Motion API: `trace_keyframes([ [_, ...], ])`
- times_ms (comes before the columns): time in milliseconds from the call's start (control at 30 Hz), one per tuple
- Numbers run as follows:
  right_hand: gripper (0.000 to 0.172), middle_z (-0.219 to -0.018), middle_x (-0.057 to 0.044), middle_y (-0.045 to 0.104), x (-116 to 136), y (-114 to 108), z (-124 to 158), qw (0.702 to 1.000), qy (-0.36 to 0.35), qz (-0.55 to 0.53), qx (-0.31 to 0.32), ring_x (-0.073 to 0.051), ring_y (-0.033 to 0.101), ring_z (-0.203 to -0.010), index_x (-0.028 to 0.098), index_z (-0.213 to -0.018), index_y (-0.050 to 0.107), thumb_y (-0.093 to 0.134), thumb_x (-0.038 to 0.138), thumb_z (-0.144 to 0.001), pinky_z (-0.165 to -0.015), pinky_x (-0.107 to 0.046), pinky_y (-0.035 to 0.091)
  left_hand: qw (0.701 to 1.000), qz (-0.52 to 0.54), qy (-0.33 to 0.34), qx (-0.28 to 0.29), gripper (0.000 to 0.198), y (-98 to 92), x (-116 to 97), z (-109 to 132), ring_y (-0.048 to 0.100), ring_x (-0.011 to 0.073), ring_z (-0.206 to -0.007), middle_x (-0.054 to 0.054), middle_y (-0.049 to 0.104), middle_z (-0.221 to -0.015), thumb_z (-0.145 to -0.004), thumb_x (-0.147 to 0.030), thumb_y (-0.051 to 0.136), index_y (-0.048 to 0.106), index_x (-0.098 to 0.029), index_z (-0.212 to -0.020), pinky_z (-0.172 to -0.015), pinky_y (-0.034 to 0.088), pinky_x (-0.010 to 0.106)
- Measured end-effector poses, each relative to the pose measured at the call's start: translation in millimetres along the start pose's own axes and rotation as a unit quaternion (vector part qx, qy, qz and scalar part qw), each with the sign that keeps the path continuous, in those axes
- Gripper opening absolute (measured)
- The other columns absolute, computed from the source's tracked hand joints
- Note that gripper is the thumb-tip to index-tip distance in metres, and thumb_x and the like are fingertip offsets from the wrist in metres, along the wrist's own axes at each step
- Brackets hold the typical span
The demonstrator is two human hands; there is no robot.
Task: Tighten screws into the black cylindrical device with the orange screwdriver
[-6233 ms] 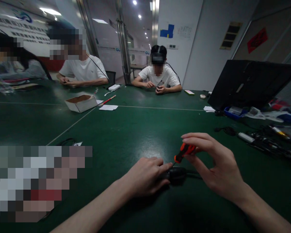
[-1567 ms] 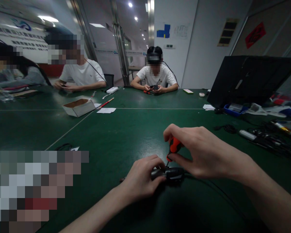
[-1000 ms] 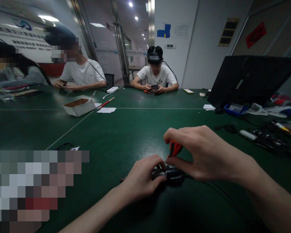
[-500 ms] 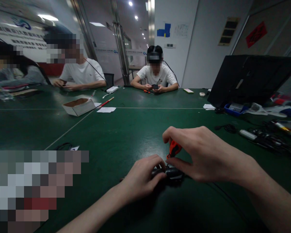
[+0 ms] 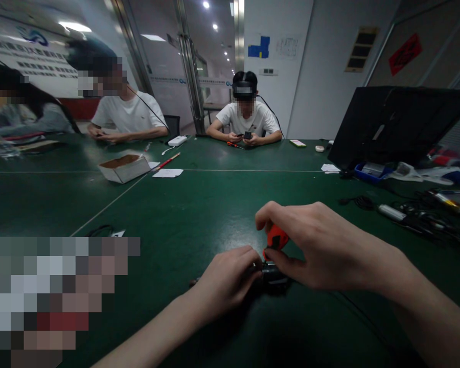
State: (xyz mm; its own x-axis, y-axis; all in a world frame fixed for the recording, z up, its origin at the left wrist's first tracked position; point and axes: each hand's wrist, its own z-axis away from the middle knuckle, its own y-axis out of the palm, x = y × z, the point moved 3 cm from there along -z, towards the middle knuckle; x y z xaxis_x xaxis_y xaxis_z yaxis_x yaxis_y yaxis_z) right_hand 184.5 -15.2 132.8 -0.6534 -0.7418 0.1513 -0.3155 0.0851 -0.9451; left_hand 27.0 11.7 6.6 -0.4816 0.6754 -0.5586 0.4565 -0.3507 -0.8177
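- While we hold a black device (image 5: 275, 274) down on the green table (image 5: 199, 214), its bare end juts out to the right of our left fingers and lies just below our right ones.
- We have the left hand (image 5: 230, 273) curled over it, fingers and thumb clamped on its body, so most of that is hidden beneath them.
- We grip an orange-and-black screwdriver (image 5: 277, 236) in the right hand (image 5: 314, 240), thumb and fingers closed around the handle.
- Slightly tilted, the screwdriver points down from our right fingertips to the device, just beside our left fingers; we cannot tell exactly what its tip meets.
- Below our right hand, a thin dark cord (image 5: 362, 313) emerges and runs along the table toward us.
- Well to the right of our right fingers we see tangled cables (image 5: 431, 217), with a blue tray (image 5: 366, 177) and a black monitor (image 5: 398, 128) beyond them.
- Ahead and to the left of our left fingers stands an open white box (image 5: 132, 171), a red stick (image 5: 166, 162) and a paper slip (image 5: 167, 174) near its right side.
- Straight across from our fingers, a co-worker (image 5: 249, 117) holds a small black object (image 5: 247, 135); two other people (image 5: 130, 112) sit farther left.
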Motion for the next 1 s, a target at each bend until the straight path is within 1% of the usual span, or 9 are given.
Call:
trace_keyframes([
  [100, 0.022, -0.082, 0.004, 0.059, 0.4, -1.5, 0.6, 1.0, -0.003, 0.022, 0.003, -0.011, 0.051, -0.064, 0.023, -0.104, 0.044, 0.059, 0.026, -0.088, -0.054, -0.023, 0.03, 1.0, -0.022, 0.001, 0.004, 0.01, 0.4, -1.7, -0.7, 0.063, 0.0216, -0.084, 0.007, 0.064, -0.096, -0.091, -0.014, 0.049, 0.057, -0.017, -0.095, -0.073, 0.049, 0.031],
  [233, 0.018, -0.072, 0.006, 0.056, -2.6, -0.6, 0.6, 0.996, 0.008, 0.083, -0.006, -0.011, 0.047, -0.056, 0.024, -0.096, 0.046, 0.055, 0.039, -0.092, -0.051, -0.025, 0.024, 0.998, -0.059, 0.001, 0.005, 0.01, 0.3, -2.2, -0.6, 0.063, 0.0213, -0.084, 0.006, 0.064, -0.096, -0.093, -0.016, 0.049, 0.057, -0.018, -0.099, -0.074, 0.05, 0.031],
  [333, 0.014, -0.075, 0.005, 0.057, -3.1, 0.6, 0.5, 0.998, 0.007, 0.067, -0.008, -0.011, 0.048, -0.058, 0.023, -0.1, 0.046, 0.054, 0.031, -0.092, -0.052, -0.024, 0.027, 0.998, -0.069, 0.004, 0.004, 0.01, 0.9, -0.7, -0.5, 0.063, 0.0212, -0.085, 0.006, 0.064, -0.096, -0.093, -0.017, 0.049, 0.056, -0.018, -0.1, -0.074, 0.05, 0.031],
  [433, 0.02, -0.08, 0.005, 0.058, -1.6, 0.3, 0.7, 0.999, 0.002, 0.039, -0.005, -0.01, 0.049, -0.061, 0.022, -0.103, 0.045, 0.057, 0.023, -0.087, -0.053, -0.024, 0.029, 0.998, -0.06, 0.017, 0.001, 0.01, 2.2, 1.6, -0.7, 0.062, 0.0214, -0.086, 0.006, 0.064, -0.096, -0.093, -0.017, 0.049, 0.056, -0.018, -0.1, -0.075, 0.05, 0.031],
  [500, 0.021, -0.082, 0.004, 0.059, -0.8, -0.1, 0.8, 0.999, 0.001, 0.041, -0.001, -0.011, 0.049, -0.062, 0.022, -0.102, 0.045, 0.058, 0.022, -0.086, -0.053, -0.024, 0.029, 0.998, -0.055, 0.023, 0.0, 0.011, 2.7, 2.5, -0.8, 0.062, 0.0217, -0.086, 0.007, 0.064, -0.097, -0.092, -0.017, 0.048, 0.056, -0.018, -0.101, -0.075, 0.049, 0.032],
  [667, 0.021, -0.074, 0.005, 0.058, -3.0, 0.3, -0.1, 0.995, 0.007, 0.095, -0.017, -0.012, 0.049, -0.057, 0.023, -0.097, 0.046, 0.054, 0.043, -0.092, -0.05, -0.026, 0.025, 0.998, -0.062, 0.011, 0.009, 0.013, -0.1, -0.6, 0.6, 0.061, 0.0224, -0.085, 0.007, 0.063, -0.098, -0.091, -0.019, 0.049, 0.055, -0.018, -0.104, -0.073, 0.049, 0.033],
  [800, 0.015, -0.078, 0.005, 0.059, -3.9, 2.1, -1.1, 0.997, 0.004, 0.073, -0.013, -0.011, 0.05, -0.059, 0.023, -0.101, 0.046, 0.055, 0.03, -0.091, -0.052, -0.025, 0.028, 0.998, -0.057, 0.019, 0.015, 0.014, -2.7, -3.1, 2.2, 0.059, 0.0229, -0.085, 0.008, 0.062, -0.098, -0.09, -0.024, 0.054, 0.054, -0.018, -0.102, -0.073, 0.048, 0.033],
  [900, 0.021, -0.083, 0.004, 0.06, -3.0, 2.0, -1.0, 0.999, 0.001, 0.037, -0.011, -0.011, 0.051, -0.062, 0.022, -0.104, 0.045, 0.057, 0.021, -0.086, -0.053, -0.024, 0.03, 0.998, -0.049, 0.034, 0.009, 0.021, -2.7, -2.4, 2.7, 0.058, 0.0237, -0.088, 0.008, 0.062, -0.101, -0.088, -0.025, 0.058, 0.053, -0.018, -0.106, -0.075, 0.048, 0.034],
  [1000, 0.024, -0.085, 0.003, 0.061, -3.8, 2.1, -0.4, 0.999, 0.005, 0.042, -0.013, -0.012, 0.053, -0.065, 0.021, -0.106, 0.045, 0.059, 0.023, -0.086, -0.054, -0.024, 0.031, 0.998, -0.057, 0.027, 0.016, 0.023, -2.1, -1.6, 2.6, 0.059, 0.0235, -0.087, 0.007, 0.062, -0.101, -0.085, -0.024, 0.061, 0.052, -0.018, -0.105, -0.073, 0.047, 0.033],
])
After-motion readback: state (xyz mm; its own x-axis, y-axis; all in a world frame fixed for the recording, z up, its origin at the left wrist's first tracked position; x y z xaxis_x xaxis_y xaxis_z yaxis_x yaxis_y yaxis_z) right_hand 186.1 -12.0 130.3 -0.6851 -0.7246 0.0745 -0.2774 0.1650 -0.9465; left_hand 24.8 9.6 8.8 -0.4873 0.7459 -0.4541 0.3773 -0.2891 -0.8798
